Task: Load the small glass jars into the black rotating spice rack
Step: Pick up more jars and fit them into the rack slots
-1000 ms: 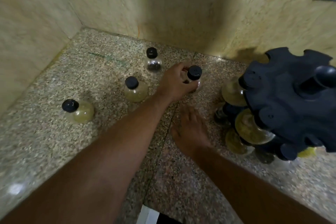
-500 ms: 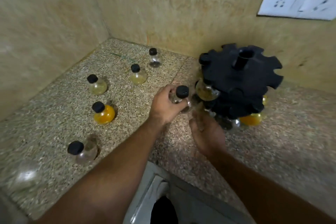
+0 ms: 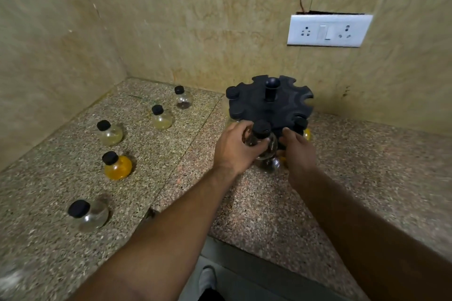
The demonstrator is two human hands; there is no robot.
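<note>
A single wide-angle view from the person's head looks forward and steeply down onto a speckled stone counter (image 3: 171,190) set in a wall corner (image 3: 127,32). Both forearms (image 3: 171,239) enter from the bottom edge. The black spice rack (image 3: 270,107) stands mid-frame, close by.

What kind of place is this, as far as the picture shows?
Probably a home kitchen corner: a speckled stone counter meets two tiled walls, a socket plate is on the wall, and spice jars stand beside a rack.
</note>
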